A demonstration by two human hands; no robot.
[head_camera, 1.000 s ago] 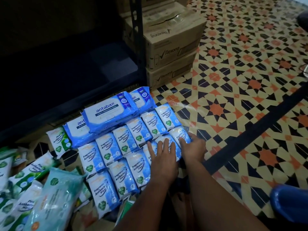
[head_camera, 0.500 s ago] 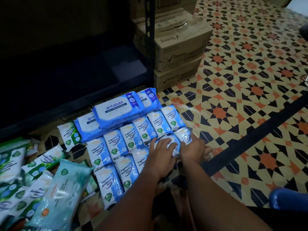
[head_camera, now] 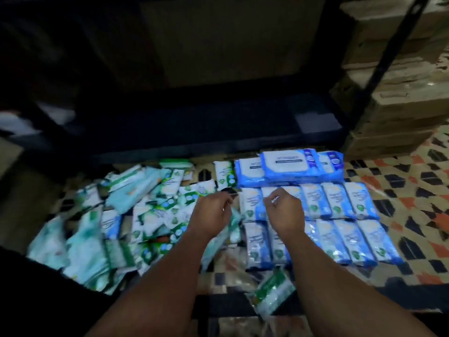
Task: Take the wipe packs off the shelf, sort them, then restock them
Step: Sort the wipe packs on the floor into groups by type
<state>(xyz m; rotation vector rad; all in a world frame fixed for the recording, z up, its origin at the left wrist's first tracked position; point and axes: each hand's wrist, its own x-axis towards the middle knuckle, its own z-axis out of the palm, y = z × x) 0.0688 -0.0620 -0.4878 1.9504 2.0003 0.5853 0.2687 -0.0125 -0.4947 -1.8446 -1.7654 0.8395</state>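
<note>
Small blue wipe packs (head_camera: 340,203) lie in two neat rows on the floor, right of centre. Behind them sit larger blue packs (head_camera: 289,166), stacked. A loose heap of green and white packs (head_camera: 158,203) covers the floor to the left, with big pale teal packs (head_camera: 85,251) at its near edge. My left hand (head_camera: 213,210) hovers over the gap between the heap and the rows, fingers loosely curled, holding nothing I can see. My right hand (head_camera: 283,210) hangs the same way above the left end of the blue rows. The frame is blurred.
The dark bottom shelf (head_camera: 194,132) runs across just behind the packs, with a black upright post (head_camera: 388,57) at its right. Cardboard boxes (head_camera: 401,105) are stacked right of the post. One green pack (head_camera: 272,293) lies alone between my forearms. Patterned tiled floor (head_camera: 413,190) lies to the right.
Both hands have lifted off the right end of the blue rows and moved left. My view has swung left, bringing the green heap and the shelf to the centre.
</note>
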